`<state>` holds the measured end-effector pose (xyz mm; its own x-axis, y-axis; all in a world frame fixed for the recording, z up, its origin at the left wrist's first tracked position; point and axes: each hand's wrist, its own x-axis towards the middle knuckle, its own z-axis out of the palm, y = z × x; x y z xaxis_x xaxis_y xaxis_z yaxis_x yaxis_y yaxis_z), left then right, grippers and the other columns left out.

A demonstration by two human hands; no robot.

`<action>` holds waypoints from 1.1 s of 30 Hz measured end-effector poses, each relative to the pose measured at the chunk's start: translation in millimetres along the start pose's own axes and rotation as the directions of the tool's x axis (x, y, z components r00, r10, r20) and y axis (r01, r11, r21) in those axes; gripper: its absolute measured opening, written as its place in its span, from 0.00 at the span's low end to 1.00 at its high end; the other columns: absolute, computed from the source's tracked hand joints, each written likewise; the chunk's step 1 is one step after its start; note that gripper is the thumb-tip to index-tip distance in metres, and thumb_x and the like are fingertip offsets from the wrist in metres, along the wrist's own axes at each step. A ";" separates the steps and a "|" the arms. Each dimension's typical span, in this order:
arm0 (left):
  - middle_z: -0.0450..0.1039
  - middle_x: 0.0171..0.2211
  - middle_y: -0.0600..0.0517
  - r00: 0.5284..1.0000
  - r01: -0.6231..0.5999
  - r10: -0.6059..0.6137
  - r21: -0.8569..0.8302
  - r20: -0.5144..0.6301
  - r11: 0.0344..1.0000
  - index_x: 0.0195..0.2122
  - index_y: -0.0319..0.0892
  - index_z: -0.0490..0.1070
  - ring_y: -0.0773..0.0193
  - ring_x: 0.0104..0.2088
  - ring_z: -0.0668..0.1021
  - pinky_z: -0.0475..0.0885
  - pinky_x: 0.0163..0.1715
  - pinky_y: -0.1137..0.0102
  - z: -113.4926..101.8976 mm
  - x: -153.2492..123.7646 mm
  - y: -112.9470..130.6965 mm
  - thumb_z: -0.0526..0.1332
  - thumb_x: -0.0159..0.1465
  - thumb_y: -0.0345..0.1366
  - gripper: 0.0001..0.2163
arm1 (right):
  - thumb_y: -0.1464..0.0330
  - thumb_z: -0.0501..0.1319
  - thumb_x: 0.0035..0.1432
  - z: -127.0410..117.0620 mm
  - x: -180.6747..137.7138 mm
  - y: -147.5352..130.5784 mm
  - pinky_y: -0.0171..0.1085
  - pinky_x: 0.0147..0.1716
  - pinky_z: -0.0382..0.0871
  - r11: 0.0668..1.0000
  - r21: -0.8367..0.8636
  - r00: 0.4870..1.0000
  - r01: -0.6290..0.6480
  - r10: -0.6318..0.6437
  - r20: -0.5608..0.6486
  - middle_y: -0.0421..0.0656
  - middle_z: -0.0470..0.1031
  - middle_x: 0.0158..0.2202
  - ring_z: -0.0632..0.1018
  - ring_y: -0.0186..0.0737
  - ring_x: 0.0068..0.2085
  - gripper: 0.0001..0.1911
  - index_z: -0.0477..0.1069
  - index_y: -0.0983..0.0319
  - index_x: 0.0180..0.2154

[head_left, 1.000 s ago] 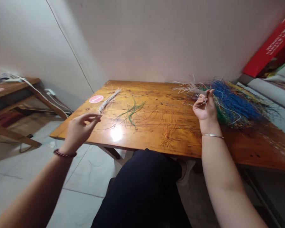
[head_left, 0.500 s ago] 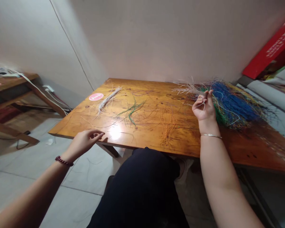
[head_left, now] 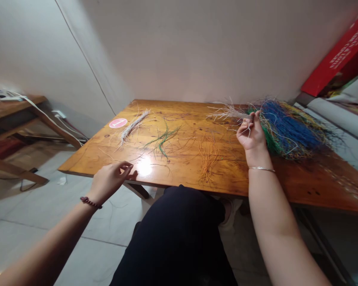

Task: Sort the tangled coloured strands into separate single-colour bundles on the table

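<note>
My R grip [head_left: 250, 134] was closed on a pale bundle [head_left: 228, 112], pinched btwn thumb & fingers, w/ its loose ends fanned out to the L of my fingertips, above the table [head_left: 181, 174]. A white strand hung down by the palm. Just R of that grip, & partly behind it, lay the big blue pile [head_left: 289, 127], w/ green & yellow strands at its edges.

My L grip [head_left: 111, 178] was nr the table's front edge, thumb & index tips close tog.; couldn't tell if they held the thin dark strand [head_left: 155, 164] running R from them. A 2nd whitish bunch [head_left: 135, 127] lay beyond that grip, beside a pink label [head_left: 118, 123]. Green strands [head_left: 163, 141] & orange strands [head_left: 208, 157] lay btwn my two grips.
</note>
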<state>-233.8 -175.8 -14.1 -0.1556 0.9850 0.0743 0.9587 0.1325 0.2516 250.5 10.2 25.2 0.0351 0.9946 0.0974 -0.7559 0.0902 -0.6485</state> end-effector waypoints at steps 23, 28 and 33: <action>0.79 0.39 0.53 0.869 -0.283 0.290 0.078 -0.401 0.956 0.40 0.48 0.75 0.57 0.38 0.79 0.68 0.36 0.65 -14.7 -16.9 60.4 0.54 0.72 0.47 0.14 | 0.62 0.77 0.47 19.4 -7.8 26.0 0.21 0.20 0.72 0.987 -0.110 0.993 0.113 -0.110 0.035 0.30 0.80 0.29 0.73 0.20 0.20 0.13 0.76 0.57 0.29; 0.79 0.31 0.54 0.709 -0.506 0.392 -0.036 -0.586 0.862 0.41 0.49 0.78 0.62 0.28 0.76 0.72 0.35 0.64 -37.0 -19.9 122.7 0.57 0.72 0.43 0.10 | 0.59 0.77 0.46 28.5 -16.5 31.7 0.23 0.22 0.73 0.964 -0.216 0.986 0.155 -0.139 0.087 0.34 0.79 0.28 0.74 0.22 0.21 0.15 0.77 0.59 0.29; 0.81 0.34 0.53 0.530 -0.687 0.551 0.054 -0.645 0.725 0.47 0.50 0.79 0.61 0.34 0.78 0.73 0.37 0.65 -41.8 6.7 195.9 0.59 0.72 0.43 0.10 | 0.53 0.77 0.43 28.6 -16.7 39.7 0.25 0.22 0.73 0.913 -0.371 0.984 0.170 -0.136 0.117 0.38 0.77 0.24 0.75 0.26 0.20 0.20 0.79 0.61 0.30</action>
<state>-56.9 -147.9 76.0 0.2919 0.5238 0.8003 0.8147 -0.5745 0.0789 201.2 -4.3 19.3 0.0608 0.9604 0.2718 -0.4412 0.2701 -0.8558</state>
